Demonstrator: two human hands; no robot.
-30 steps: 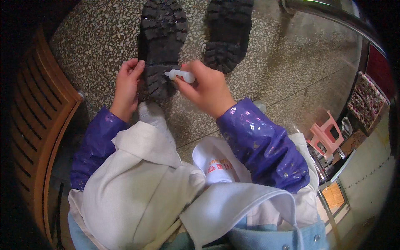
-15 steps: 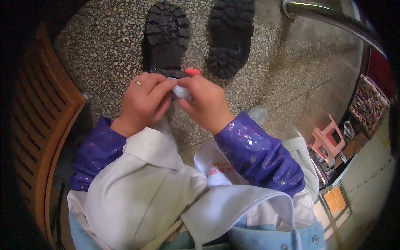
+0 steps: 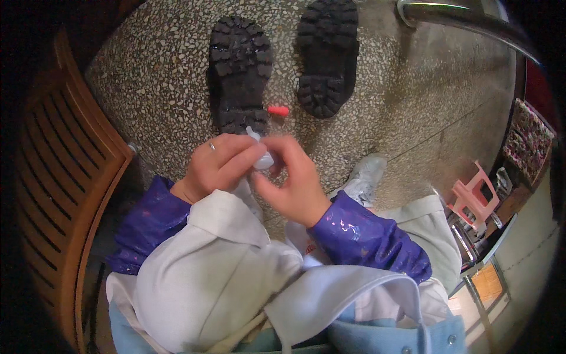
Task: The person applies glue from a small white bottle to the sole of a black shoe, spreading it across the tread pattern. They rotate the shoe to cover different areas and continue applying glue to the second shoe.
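A small, pale, translucent bottle (image 3: 265,160) with a thin nozzle is pinched between my two hands, nozzle pointing away from me. My left hand (image 3: 218,165), a ring on one finger, closes on its left side; the thumb and fingers of my right hand (image 3: 296,183) grip its right side. Just beyond lies a black lugged shoe sole (image 3: 240,65), tread up, with wet-looking shiny spots on its far part. A second black sole (image 3: 328,56), also tread up, lies to its right. Between them on the floor is a small red piece (image 3: 278,111), shaped like a cap.
At left stands a slatted brown wooden chair (image 3: 71,171). A curved metal tube (image 3: 466,20) crosses the far right. My shoe (image 3: 363,180) rests on the speckled floor (image 3: 159,76). A pink plastic stool (image 3: 474,194) and a patterned cushion (image 3: 527,141) are at right.
Both hands and the bottle sit slightly nearer to me in the picture, and the bottle's nozzle now shows. The view has shifted, revealing more of the left sole and my shoe.
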